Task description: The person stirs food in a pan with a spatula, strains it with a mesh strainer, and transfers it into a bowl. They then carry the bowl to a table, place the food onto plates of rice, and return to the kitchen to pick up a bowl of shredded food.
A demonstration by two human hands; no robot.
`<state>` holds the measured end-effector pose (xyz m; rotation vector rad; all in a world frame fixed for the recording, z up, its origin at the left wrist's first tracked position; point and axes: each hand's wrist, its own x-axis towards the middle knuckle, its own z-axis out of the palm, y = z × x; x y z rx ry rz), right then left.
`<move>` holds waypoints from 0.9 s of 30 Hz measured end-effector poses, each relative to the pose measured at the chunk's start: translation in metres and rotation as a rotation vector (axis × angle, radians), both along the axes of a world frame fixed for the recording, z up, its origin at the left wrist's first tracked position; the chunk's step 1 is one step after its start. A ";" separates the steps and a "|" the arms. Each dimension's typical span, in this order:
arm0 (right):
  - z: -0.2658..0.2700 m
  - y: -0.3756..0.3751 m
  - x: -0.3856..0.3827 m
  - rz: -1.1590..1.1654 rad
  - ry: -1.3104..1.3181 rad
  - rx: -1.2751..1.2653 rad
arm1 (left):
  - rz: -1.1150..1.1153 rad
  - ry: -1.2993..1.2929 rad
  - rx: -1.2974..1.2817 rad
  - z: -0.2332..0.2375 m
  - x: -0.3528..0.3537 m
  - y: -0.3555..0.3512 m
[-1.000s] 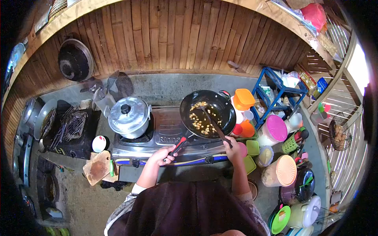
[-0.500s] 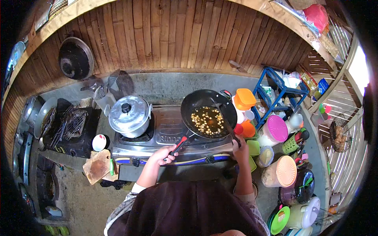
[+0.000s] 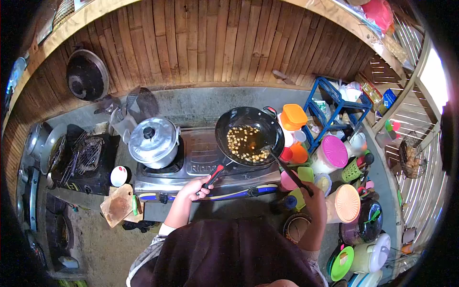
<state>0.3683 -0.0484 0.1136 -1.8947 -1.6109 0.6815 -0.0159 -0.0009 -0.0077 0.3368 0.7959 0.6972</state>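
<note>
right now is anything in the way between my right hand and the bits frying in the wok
Only the near-right rim of the wok lies between; the spatula in your right hand reaches over it towards the frying bits. The pink container and green container sit below its shaft.

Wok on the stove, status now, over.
Left hand grips wok handle. Right hand holds spatula, its tip at wok's near right edge. Lidded pot beside, clear of wok.
</note>
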 end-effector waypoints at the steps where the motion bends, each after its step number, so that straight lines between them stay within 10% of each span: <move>1: -0.003 -0.005 0.007 0.013 -0.011 0.045 | 0.002 0.007 0.006 0.002 0.000 0.000; 27: 0.004 -0.029 0.011 0.121 -0.011 0.165 | -0.023 0.065 0.020 -0.002 -0.001 0.002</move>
